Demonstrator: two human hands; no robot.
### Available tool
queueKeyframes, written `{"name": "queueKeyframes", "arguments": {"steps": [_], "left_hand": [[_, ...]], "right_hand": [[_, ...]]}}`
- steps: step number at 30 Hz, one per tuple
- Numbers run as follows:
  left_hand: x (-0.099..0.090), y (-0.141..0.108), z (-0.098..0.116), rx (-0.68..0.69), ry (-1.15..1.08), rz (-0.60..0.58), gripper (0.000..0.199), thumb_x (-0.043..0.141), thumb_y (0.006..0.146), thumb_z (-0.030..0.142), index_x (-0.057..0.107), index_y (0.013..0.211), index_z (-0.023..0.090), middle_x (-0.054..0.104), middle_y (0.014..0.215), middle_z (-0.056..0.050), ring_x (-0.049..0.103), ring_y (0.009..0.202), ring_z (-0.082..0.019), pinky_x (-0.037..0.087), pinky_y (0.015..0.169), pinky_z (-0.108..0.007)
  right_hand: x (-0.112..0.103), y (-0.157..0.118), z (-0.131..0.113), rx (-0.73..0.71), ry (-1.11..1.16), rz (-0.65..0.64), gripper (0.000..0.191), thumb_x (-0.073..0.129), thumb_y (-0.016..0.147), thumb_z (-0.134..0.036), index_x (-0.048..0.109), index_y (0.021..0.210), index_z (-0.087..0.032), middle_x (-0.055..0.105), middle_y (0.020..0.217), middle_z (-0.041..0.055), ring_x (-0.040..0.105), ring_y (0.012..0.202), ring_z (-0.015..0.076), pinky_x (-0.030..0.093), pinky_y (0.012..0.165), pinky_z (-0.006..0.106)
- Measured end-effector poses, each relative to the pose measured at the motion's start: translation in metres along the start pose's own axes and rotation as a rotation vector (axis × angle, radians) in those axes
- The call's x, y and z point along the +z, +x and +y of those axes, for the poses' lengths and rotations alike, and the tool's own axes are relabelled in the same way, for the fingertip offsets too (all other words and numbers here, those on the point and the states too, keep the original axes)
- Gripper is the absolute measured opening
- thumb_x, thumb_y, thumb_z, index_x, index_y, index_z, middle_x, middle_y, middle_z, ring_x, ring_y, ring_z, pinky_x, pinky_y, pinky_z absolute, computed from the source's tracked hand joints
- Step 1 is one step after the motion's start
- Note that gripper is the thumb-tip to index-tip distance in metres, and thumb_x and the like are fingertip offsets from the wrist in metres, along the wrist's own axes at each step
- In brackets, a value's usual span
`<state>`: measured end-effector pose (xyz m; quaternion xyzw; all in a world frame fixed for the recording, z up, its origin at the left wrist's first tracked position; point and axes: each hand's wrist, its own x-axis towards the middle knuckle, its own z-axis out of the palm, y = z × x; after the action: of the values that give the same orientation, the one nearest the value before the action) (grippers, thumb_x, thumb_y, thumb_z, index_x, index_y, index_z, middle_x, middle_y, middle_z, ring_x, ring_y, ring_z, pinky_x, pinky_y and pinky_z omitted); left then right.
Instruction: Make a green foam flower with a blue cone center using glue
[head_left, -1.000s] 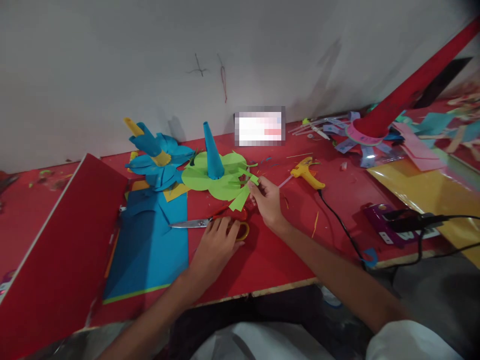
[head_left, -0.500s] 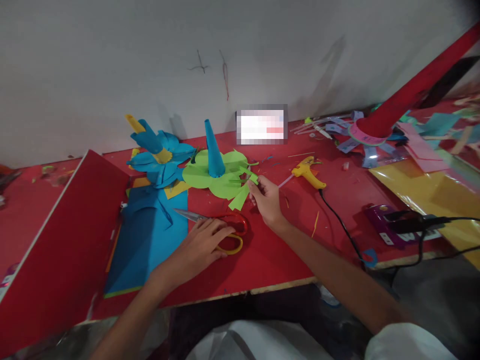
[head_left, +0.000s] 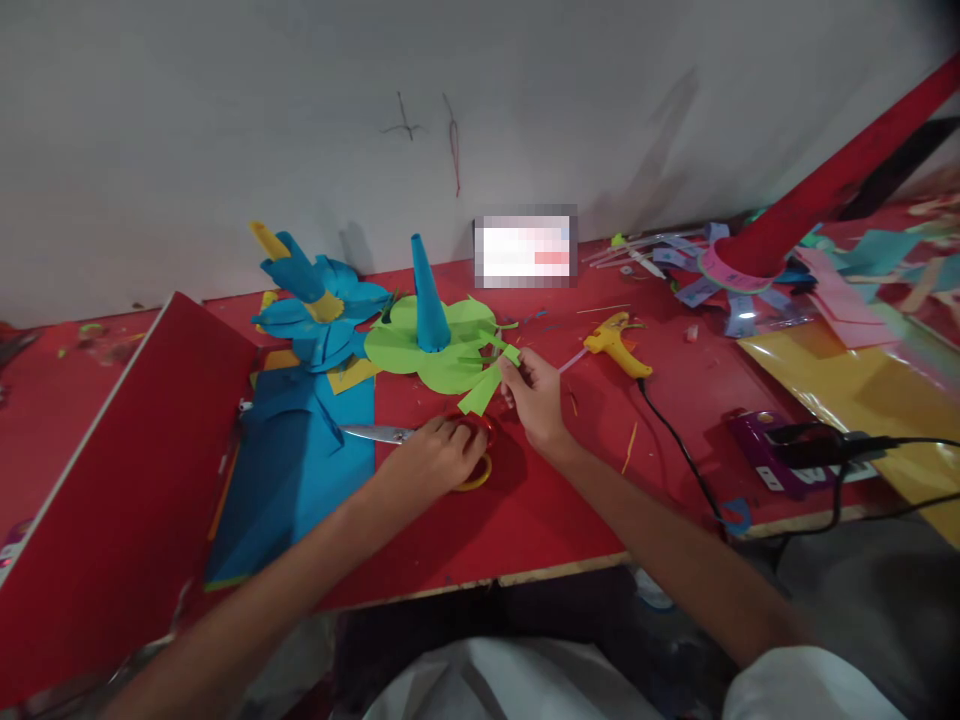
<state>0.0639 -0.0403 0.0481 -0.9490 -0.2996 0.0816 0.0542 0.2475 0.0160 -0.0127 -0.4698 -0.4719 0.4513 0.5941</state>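
My right hand (head_left: 536, 395) pinches a small light green paper strip (head_left: 511, 354) at the right edge of a green flower-shaped paper (head_left: 457, 372). A blue paper cone (head_left: 430, 310) stands upright on that flower. My left hand (head_left: 442, 452) lies over the handles of a pair of scissors (head_left: 379, 433); its fingers are bent over the red loop, and the yellow loop shows below. The blades point left over blue paper sheets (head_left: 277, 490). Whether the fingers grip the handles is hidden.
A blue paper flower (head_left: 349, 300) stands at the back left. The yellow glue gun (head_left: 619, 345) lies right of my right hand, its cord running to a purple power strip (head_left: 776, 450). A raised red board (head_left: 127, 500) is on the left. A red cone (head_left: 825, 190) rises at the right.
My left hand has moved right and slightly up, further over the scissor handles. The scissors have turned a little, with their blades flatter. My right hand still pinches the green strip.
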Motion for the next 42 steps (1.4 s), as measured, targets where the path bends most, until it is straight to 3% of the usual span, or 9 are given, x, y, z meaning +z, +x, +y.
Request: {"name": "queueKeyframes", "arguments": {"steps": [10, 13, 16, 21, 24, 27, 32, 36, 42], "left_hand": [[0.016, -0.068, -0.036, -0.004, -0.025, 0.031, 0.040, 0.051, 0.090, -0.001, 0.066, 0.117, 0.024, 0.072, 0.122, -0.009, 0.068, 0.116, -0.028, 0.044, 0.106, -0.047], [0.023, -0.109, -0.048, -0.108, -0.097, -0.008, 0.049, 0.047, 0.084, -0.005, 0.067, 0.119, 0.023, 0.073, 0.126, -0.010, 0.067, 0.121, -0.028, 0.041, 0.115, -0.051], [0.013, -0.129, -0.053, -0.243, -0.260, -0.141, 0.051, 0.043, 0.087, 0.000, 0.067, 0.125, 0.026, 0.073, 0.128, -0.009, 0.069, 0.119, -0.028, 0.050, 0.103, -0.043], [-0.001, -0.067, -0.040, -0.690, -0.881, 0.007, 0.044, 0.039, 0.106, 0.046, 0.060, 0.134, 0.019, 0.071, 0.080, -0.006, 0.067, 0.067, -0.022, 0.051, 0.063, -0.032], [0.011, -0.007, -0.031, -0.714, -1.459, 0.251, 0.063, 0.048, 0.099, 0.063, 0.052, 0.144, 0.019, 0.061, 0.074, 0.000, 0.061, 0.064, -0.017, 0.050, 0.060, -0.027], [0.026, 0.034, -0.033, -0.694, -1.586, 0.452, 0.076, 0.078, 0.083, 0.049, 0.051, 0.146, 0.017, 0.053, 0.070, 0.005, 0.052, 0.062, -0.012, 0.044, 0.058, -0.022], [0.046, 0.048, -0.052, -0.616, -1.326, 0.639, 0.059, 0.076, 0.085, 0.031, 0.058, 0.140, 0.019, 0.060, 0.076, 0.004, 0.051, 0.062, -0.010, 0.039, 0.057, -0.020], [0.060, 0.042, -0.054, -0.494, -0.979, 0.468, 0.034, 0.074, 0.089, 0.027, 0.071, 0.123, 0.020, 0.074, 0.084, 0.000, 0.063, 0.071, -0.014, 0.046, 0.068, -0.023], [0.064, 0.042, -0.046, -0.481, -0.722, 0.342, 0.040, 0.064, 0.100, 0.041, 0.066, 0.134, 0.020, 0.074, 0.089, -0.004, 0.068, 0.077, -0.020, 0.043, 0.067, -0.028]], "right_hand": [[0.000, -0.003, -0.015, -0.043, -0.007, 0.006, 0.038, 0.065, 0.096, -0.053, 0.053, 0.075, -0.024, 0.051, 0.057, -0.0059, 0.047, 0.049, 0.0107, 0.040, 0.049, 0.024], [-0.002, -0.009, -0.017, -0.223, -0.164, -0.022, 0.029, 0.060, 0.102, -0.047, 0.068, 0.090, -0.022, 0.063, 0.067, -0.0012, 0.057, 0.056, 0.0130, 0.047, 0.055, 0.026], [-0.008, -0.015, -0.015, -0.609, -0.417, -0.129, 0.025, 0.053, 0.107, -0.033, 0.077, 0.106, -0.023, 0.077, 0.086, 0.0038, 0.069, 0.072, 0.0147, 0.055, 0.068, 0.027], [-0.015, -0.026, -0.017, -1.109, -0.742, -0.343, 0.023, 0.063, 0.101, -0.010, 0.077, 0.117, -0.019, 0.072, 0.075, 0.0019, 0.066, 0.070, 0.0136, 0.051, 0.067, 0.027], [-0.016, -0.030, -0.022, -1.210, -0.849, -0.386, 0.023, 0.065, 0.099, -0.009, 0.075, 0.118, -0.017, 0.069, 0.073, 0.0012, 0.063, 0.068, 0.0147, 0.047, 0.063, 0.030], [-0.017, -0.031, -0.026, -1.278, -0.963, -0.446, 0.021, 0.061, 0.101, -0.008, 0.076, 0.114, -0.016, 0.068, 0.073, 0.0011, 0.060, 0.068, 0.0153, 0.044, 0.061, 0.032], [-0.029, -0.017, -0.032, -1.043, -1.087, -0.537, 0.037, 0.049, 0.104, -0.009, 0.068, 0.134, -0.022, 0.073, 0.090, 0.0051, 0.063, 0.082, 0.0186, 0.047, 0.073, 0.032], [-0.053, 0.020, -0.040, -0.603, -1.240, -0.170, 0.029, 0.045, 0.103, -0.015, 0.070, 0.117, -0.019, 0.071, 0.098, 0.0114, 0.063, 0.095, 0.0266, 0.048, 0.083, 0.038], [-0.099, 0.044, -0.039, -0.231, -1.474, 0.198, 0.024, 0.044, 0.106, -0.027, 0.063, 0.112, -0.016, 0.066, 0.113, 0.0182, 0.058, 0.109, 0.0310, 0.044, 0.094, 0.044]]}}
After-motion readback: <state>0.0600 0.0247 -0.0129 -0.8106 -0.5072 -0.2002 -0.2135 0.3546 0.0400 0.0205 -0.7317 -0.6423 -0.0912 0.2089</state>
